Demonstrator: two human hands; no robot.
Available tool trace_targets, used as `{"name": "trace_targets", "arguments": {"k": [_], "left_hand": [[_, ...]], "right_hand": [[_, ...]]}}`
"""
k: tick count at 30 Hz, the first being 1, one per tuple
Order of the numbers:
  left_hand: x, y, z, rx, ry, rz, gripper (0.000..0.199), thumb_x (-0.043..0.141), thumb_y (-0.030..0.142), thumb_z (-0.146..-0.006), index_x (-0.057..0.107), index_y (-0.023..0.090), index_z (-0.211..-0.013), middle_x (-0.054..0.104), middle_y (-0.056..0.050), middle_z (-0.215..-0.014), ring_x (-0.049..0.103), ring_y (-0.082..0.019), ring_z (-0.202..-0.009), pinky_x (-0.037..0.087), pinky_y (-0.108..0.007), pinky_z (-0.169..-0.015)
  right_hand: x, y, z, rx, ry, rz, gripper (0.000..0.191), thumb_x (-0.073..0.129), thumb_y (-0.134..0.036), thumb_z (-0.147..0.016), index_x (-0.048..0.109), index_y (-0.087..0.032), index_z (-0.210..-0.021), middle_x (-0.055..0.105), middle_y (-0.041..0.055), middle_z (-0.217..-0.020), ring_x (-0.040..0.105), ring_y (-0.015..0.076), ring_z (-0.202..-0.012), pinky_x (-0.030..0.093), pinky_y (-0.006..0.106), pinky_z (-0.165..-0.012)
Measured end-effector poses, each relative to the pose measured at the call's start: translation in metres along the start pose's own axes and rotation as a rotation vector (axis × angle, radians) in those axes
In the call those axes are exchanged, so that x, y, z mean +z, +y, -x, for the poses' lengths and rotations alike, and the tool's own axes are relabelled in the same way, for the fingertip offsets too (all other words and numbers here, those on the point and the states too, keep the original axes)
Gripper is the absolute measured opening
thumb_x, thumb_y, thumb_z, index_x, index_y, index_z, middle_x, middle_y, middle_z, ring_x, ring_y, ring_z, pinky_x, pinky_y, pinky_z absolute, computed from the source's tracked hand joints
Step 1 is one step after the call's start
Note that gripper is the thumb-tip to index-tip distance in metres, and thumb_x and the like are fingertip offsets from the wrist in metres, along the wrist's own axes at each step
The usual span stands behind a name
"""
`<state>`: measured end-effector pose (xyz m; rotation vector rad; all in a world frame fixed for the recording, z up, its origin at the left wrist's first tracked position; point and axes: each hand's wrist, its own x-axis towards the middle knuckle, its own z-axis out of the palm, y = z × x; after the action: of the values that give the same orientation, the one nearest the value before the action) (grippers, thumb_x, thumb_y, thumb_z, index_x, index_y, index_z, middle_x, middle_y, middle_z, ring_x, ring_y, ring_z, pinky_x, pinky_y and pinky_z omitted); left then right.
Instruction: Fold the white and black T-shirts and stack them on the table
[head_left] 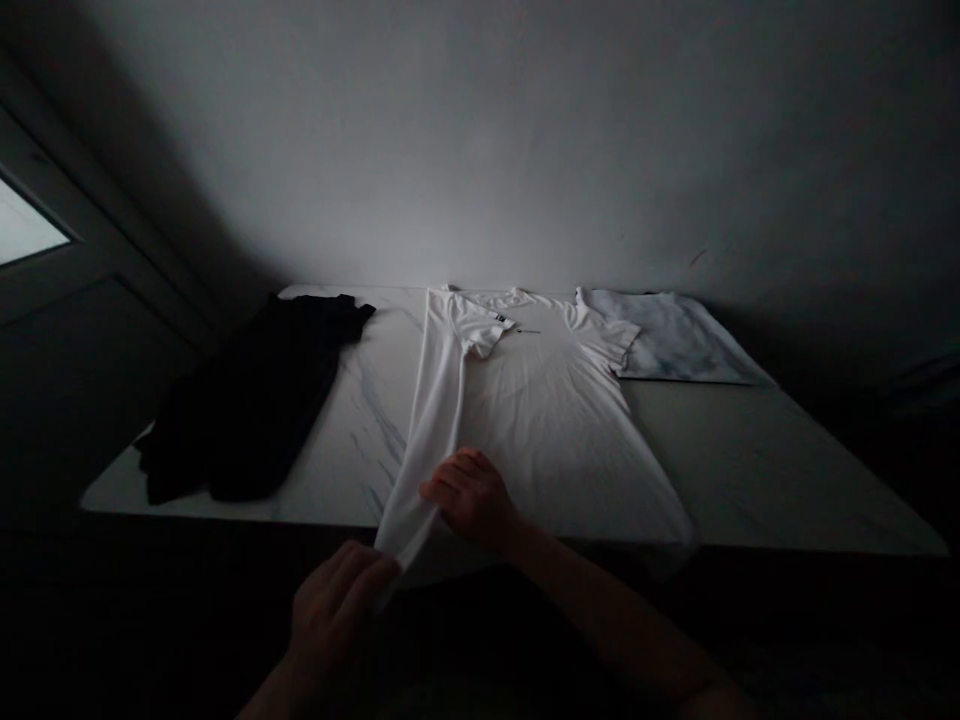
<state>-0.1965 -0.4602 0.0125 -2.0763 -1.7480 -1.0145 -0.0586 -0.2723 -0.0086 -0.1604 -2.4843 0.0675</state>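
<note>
A white T-shirt [540, 430] lies spread on the table, its collar toward the wall and its hem hanging over the near edge. The shirt's left side is folded inward in a long strip, with that short sleeve lying across the chest. My left hand [337, 600] is closed on the bottom corner of this strip, just off the table's front edge. Farther up the strip, my right hand [472, 497] pinches the folded edge of the same shirt. The other sleeve stretches out to the right.
Dark clothing [255, 400] lies at the table's left end. A folded grey-white garment [675, 335] rests at the back right, beside the T-shirt's sleeve. The marble-patterned table [750, 460] stands against a pale wall [495, 150]. A door [82, 260] with a bright pane is at the far left.
</note>
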Motion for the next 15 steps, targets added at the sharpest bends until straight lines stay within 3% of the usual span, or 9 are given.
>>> {"name": "trace_targets", "arguments": {"k": [3, 6, 10, 15], "left_hand": [[0.008, -0.002, 0.005, 0.185, -0.125, 0.057, 0.017, 0.040, 0.016, -0.099, 0.057, 0.018, -0.102, 0.061, -0.001, -0.073, 0.056, -0.013, -0.062, 0.044, -0.021, -0.056], [0.019, 0.000, 0.006, 0.260, -0.277, 0.116, 0.023, 0.035, 0.021, -0.103, 0.056, 0.019, -0.094, 0.058, 0.000, -0.072, 0.052, -0.012, -0.059, 0.039, -0.022, -0.051], [0.027, 0.005, 0.004, 0.262, -0.350, 0.197, 0.022, 0.036, 0.021, -0.103, 0.055, 0.019, -0.092, 0.055, 0.002, -0.069, 0.047, -0.012, -0.055, 0.031, -0.025, -0.050], [0.022, 0.000, -0.003, 0.234, -0.442, 0.331, 0.015, 0.040, 0.022, -0.100, 0.055, 0.021, -0.096, 0.060, 0.000, -0.077, 0.052, -0.012, -0.059, 0.032, -0.025, -0.055]], "right_hand": [[0.004, 0.000, 0.012, -0.085, -0.004, -0.010, 0.015, 0.055, -0.021, -0.096, 0.066, -0.021, -0.085, 0.062, 0.0019, -0.077, 0.052, 0.0180, -0.083, 0.039, 0.032, -0.086], [0.000, 0.001, 0.021, -0.117, -0.023, -0.045, 0.019, 0.053, -0.017, -0.095, 0.066, -0.022, -0.082, 0.060, 0.0009, -0.075, 0.052, 0.0167, -0.081, 0.041, 0.030, -0.085], [-0.015, 0.003, 0.025, -0.128, 0.073, -0.112, 0.025, 0.046, -0.016, -0.095, 0.064, -0.021, -0.080, 0.063, 0.0023, -0.081, 0.054, 0.0168, -0.085, 0.042, 0.032, -0.087], [-0.025, 0.004, 0.031, -0.177, 0.124, -0.213, 0.019, 0.048, -0.016, -0.094, 0.062, -0.021, -0.082, 0.067, 0.0010, -0.088, 0.056, 0.0151, -0.092, 0.042, 0.031, -0.093]]}}
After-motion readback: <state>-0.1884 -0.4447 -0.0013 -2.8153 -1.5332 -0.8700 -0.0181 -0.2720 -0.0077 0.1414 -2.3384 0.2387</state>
